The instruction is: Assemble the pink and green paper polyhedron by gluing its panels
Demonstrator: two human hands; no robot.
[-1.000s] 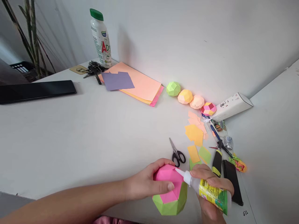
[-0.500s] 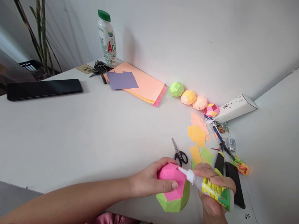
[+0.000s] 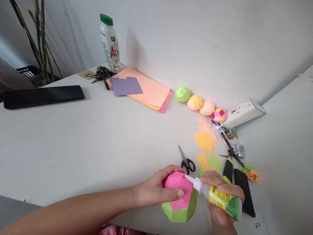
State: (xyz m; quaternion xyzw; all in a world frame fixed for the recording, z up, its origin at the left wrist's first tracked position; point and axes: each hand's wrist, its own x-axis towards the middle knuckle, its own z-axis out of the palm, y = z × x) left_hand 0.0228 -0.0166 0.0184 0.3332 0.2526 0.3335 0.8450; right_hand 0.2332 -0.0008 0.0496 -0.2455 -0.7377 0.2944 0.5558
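Note:
A many-faced paper ball (image 3: 179, 210), pink on top and green below, is gripped by my left hand (image 3: 161, 189). The thumb lies across its pink side and the fingers curl over the far edge. My right hand (image 3: 223, 192) is closed round a glue bottle (image 3: 221, 199) with a yellow and green label. Its white nozzle points left and its tip meets the pink paper near the top of the ball. Just beyond the ball lie small scissors (image 3: 187, 162) with black handles, partly spread.
Cut paper pieces (image 3: 204, 142) lie right of centre, below a row of finished paper balls (image 3: 195, 102). Pliers (image 3: 228, 169), a black phone (image 3: 244, 191) and a white box (image 3: 242, 114) line the right side. Coloured sheets (image 3: 149, 86), keys (image 3: 102, 74) and a white bottle (image 3: 110, 47) stand farther back.
The whole view has shifted slightly, so things sit a little farther left. Both hands keep their holds, and the nozzle tip stays at the pink paper.

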